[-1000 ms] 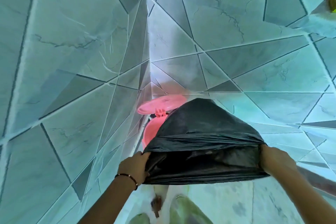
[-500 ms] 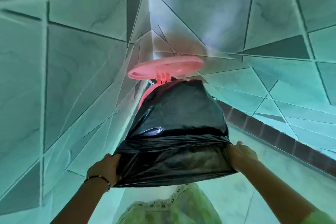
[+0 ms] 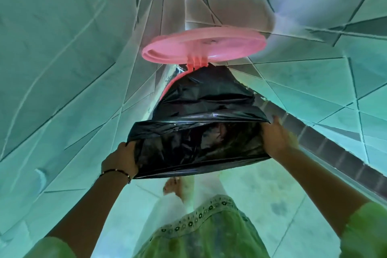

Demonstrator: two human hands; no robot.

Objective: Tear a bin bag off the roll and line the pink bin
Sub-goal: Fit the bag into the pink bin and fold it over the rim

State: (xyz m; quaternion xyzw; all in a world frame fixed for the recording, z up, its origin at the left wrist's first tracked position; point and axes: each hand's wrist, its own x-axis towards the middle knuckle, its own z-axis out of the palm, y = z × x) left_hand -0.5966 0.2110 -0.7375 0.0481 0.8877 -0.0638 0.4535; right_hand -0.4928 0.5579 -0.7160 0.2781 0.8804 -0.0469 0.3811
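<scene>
Both hands' grip clenched on glossy black bin bag (image 3: pixel 199 144), left hand (image 3: pixel 120 160), right hand (image 3: pixel 276 138), pink bin (image 3: pixel 167 88) lid up

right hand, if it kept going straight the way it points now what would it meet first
Probably the tiled wall's dark border strip: the right hand, gripping the black plastic bin bag, points up and away toward it. Depth is unclear.

Tiled walls (image 3: pixel 62 58): home bathroom corner

No readable text, label, brand or number appears anywhere.
</scene>
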